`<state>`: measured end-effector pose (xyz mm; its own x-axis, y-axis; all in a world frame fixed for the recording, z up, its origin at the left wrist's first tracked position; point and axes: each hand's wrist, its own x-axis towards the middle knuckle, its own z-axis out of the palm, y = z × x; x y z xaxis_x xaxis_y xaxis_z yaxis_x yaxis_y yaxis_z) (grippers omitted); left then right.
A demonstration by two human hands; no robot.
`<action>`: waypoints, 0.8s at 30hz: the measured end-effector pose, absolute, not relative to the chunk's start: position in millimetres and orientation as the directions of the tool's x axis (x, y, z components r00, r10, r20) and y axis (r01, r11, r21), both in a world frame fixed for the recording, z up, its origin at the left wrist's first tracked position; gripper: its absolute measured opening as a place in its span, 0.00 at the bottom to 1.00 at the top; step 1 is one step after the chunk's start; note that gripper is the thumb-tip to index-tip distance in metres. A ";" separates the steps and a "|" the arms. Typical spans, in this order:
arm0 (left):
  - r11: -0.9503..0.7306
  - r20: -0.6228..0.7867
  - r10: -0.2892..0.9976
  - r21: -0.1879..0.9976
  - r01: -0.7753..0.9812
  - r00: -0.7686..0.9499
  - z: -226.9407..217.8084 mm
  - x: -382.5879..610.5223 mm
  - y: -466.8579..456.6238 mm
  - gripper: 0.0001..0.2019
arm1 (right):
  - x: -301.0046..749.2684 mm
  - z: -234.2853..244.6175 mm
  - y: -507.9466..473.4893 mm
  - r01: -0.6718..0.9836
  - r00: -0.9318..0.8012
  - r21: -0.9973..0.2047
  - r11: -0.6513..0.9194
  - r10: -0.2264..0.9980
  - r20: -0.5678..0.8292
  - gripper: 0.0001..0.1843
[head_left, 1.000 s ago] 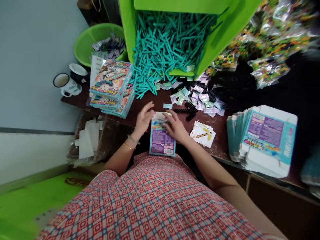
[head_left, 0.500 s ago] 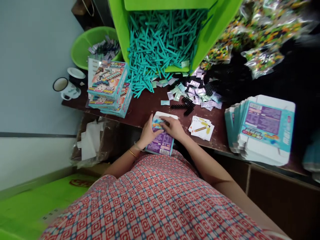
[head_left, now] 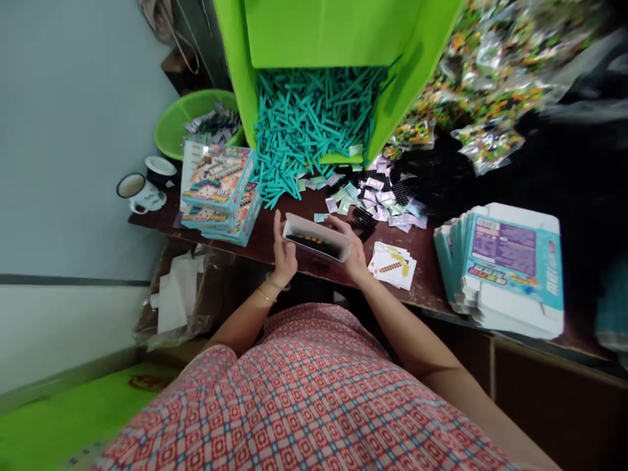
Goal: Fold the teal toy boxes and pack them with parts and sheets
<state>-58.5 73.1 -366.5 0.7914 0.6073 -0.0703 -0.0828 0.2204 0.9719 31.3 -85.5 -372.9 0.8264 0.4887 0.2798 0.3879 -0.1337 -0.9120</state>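
Observation:
Both hands hold a small cardboard box [head_left: 316, 238] just above the near edge of the dark wooden table [head_left: 432, 281]. Its open end faces me, showing dark and yellow contents inside. My left hand [head_left: 283, 252] grips the box's left end, thumb and fingers closed on it. On the right end, my right hand [head_left: 354, 254] is wrapped round it. A small stack of printed cards [head_left: 394, 263] lies right of my right hand. Black plastic pieces [head_left: 364, 221] and small sachets [head_left: 375, 196] lie just beyond the box.
A tipped green bin [head_left: 338, 39] spills teal sticks [head_left: 309, 131] at the back. Finished boxes [head_left: 220, 186] are stacked at left, by a green basin [head_left: 184, 121] and two mugs [head_left: 135, 191]. Flat box blanks [head_left: 505, 268] sit right. Bags of coloured beads [head_left: 485, 78] fill the back right.
The box lay flat under my hands with its purple back up; now it is lifted and turned so its open end faces me. The view has tilted upward slightly.

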 end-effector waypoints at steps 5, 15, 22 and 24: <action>0.041 0.086 0.742 0.984 -0.172 0.665 -379.7 -52.7 64.9 0.32 | 27.0 -377.6 -77.9 0.194 0.949 -0.979 -0.065 0.264 0.170 0.39; 0.230 -0.045 0.468 0.970 -0.072 0.883 -354.7 -43.6 99.0 0.17 | 80.7 -326.4 -92.5 0.565 0.676 -0.815 -0.132 0.640 0.365 0.18; 0.271 -0.020 0.343 0.959 -0.079 0.939 -336.3 -30.7 112.6 0.18 | 90.2 -301.7 -82.8 0.894 0.300 -0.437 -0.103 0.861 0.411 0.23; 0.265 0.001 0.373 0.958 -0.107 0.928 -338.9 -28.3 111.2 0.19 | 88.8 -304.1 -78.0 0.876 0.348 -0.461 -0.139 0.846 0.405 0.25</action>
